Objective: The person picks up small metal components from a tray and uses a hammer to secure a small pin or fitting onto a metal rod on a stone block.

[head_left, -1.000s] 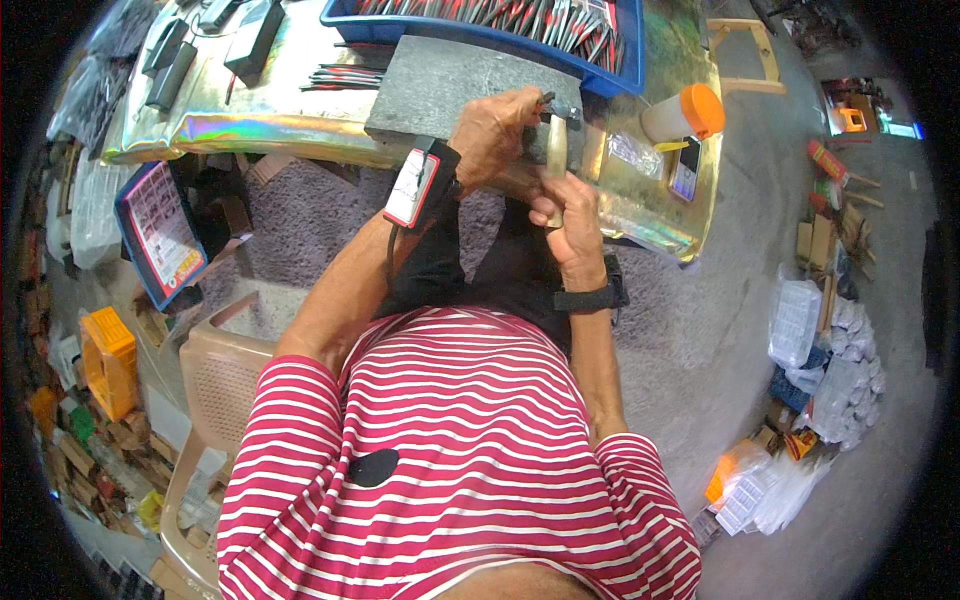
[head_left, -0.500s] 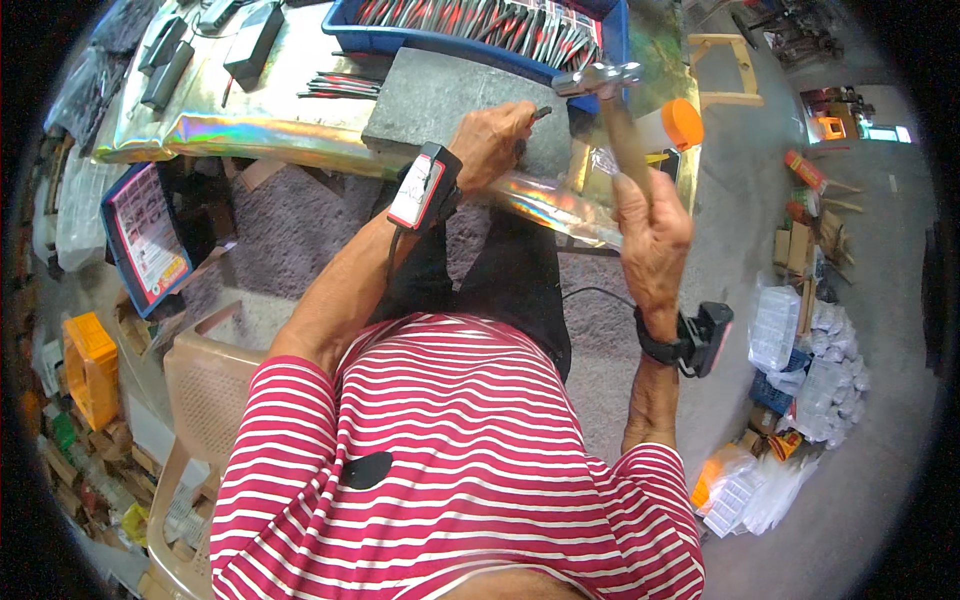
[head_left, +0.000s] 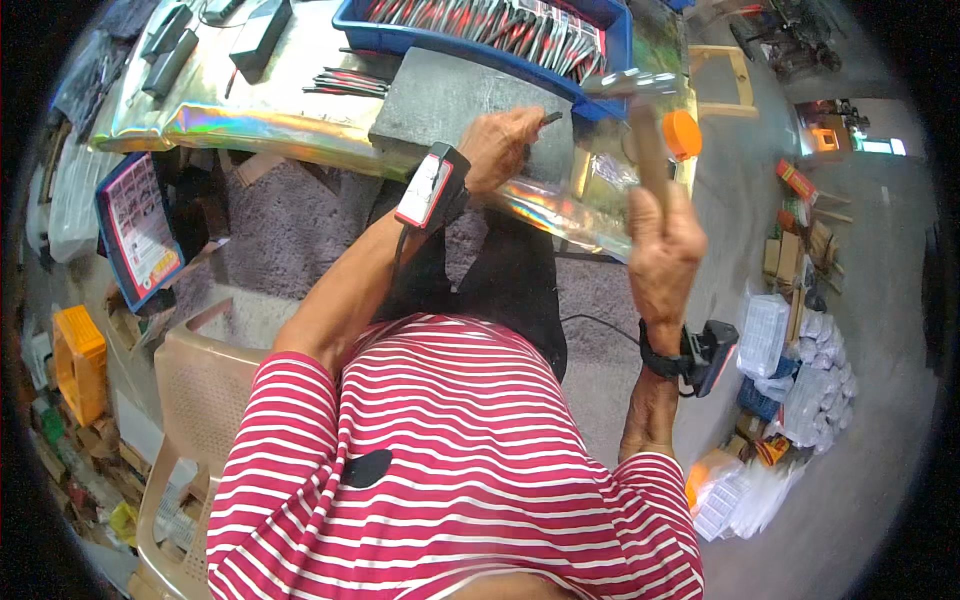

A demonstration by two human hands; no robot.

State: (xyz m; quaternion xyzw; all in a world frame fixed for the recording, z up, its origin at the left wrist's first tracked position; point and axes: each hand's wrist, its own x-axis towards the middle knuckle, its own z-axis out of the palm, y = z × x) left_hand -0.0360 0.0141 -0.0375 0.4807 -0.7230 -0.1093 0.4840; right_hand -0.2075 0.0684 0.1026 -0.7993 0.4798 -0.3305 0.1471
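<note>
Hammer (head_left: 640, 110): your right hand (head_left: 662, 250) is closed around its wooden handle, head raised above the surface's near edge. Your left hand (head_left: 500, 148) pinches a small dark metal piece (head_left: 550, 118) against the grey slab (head_left: 455, 100).

Wooden-handled metal hammer (head_left: 640, 110), matt grey slab (head_left: 450, 105), glossy iridescent foil (head_left: 250, 125).

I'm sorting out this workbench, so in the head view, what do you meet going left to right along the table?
Black boxes → loose tools → grey block → left hand → hammer → orange cap → wooden frame.
</note>
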